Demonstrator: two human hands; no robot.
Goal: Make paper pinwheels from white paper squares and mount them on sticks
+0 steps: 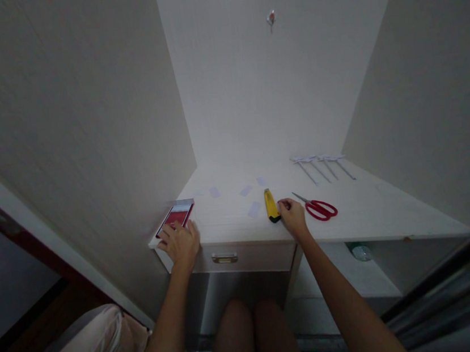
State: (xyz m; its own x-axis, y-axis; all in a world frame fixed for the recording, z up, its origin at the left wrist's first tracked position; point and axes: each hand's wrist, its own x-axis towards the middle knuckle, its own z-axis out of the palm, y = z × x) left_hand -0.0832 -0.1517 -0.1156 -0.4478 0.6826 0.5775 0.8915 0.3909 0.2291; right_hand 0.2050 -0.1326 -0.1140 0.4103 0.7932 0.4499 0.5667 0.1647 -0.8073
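Note:
My left hand rests with spread fingers over a phone at the left front corner of the white desktop. Red and white areas show on the phone's screen. Beside the yellow box cutter, my right hand is closed, its thumb and fingertips pinched together. Whatever may sit in that pinch is too small to make out. Red-handled scissors lie just right of this hand, blades pointing back left. Several small pale slips are scattered behind and left of the cutter.
Several thin rods with white tops lie in a row at the back right. A small hook-like item is on the back wall. Below the desktop are a drawer with a metal handle and an open shelf holding a clear, greenish object.

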